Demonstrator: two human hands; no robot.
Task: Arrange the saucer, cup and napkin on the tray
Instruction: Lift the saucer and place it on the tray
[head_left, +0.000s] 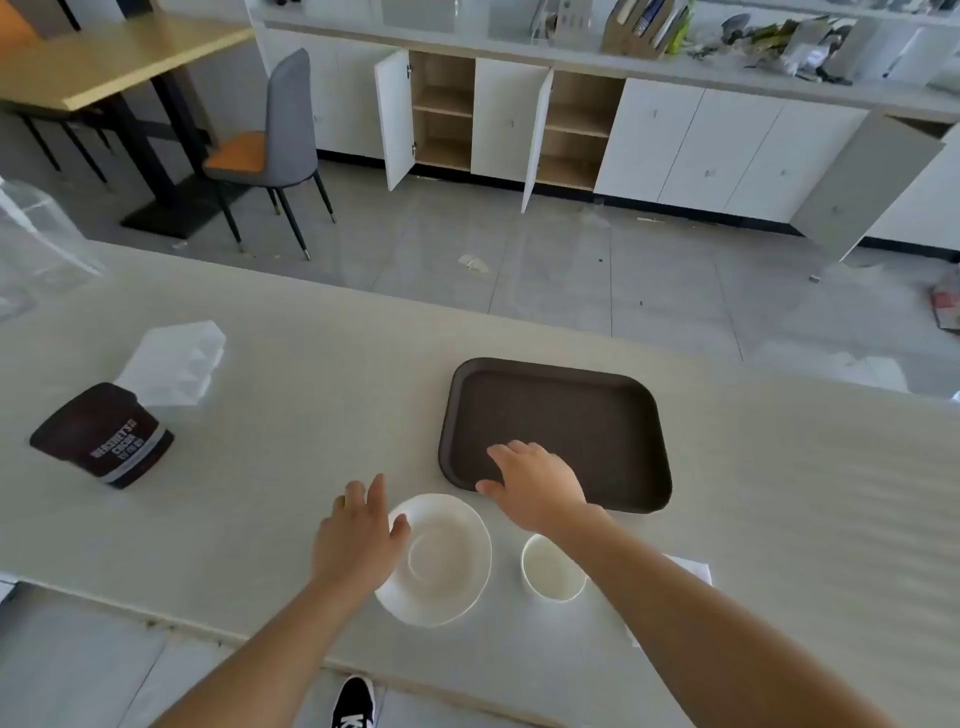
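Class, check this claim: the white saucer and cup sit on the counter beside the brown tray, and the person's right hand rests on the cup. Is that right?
Not quite. The head view shows the right hand resting on the brown tray's near edge, not the cup. The saucer and cup do sit on the counter beside the tray.

My single head camera looks forward and down, close over the pale stone-look counter, taking in grey floor tiles and white wall cabinets farther off.

An office pantry or break room is showing here. White cabinets are standing open under a cluttered shelf, while a long pale counter is facing a dining table and chair.
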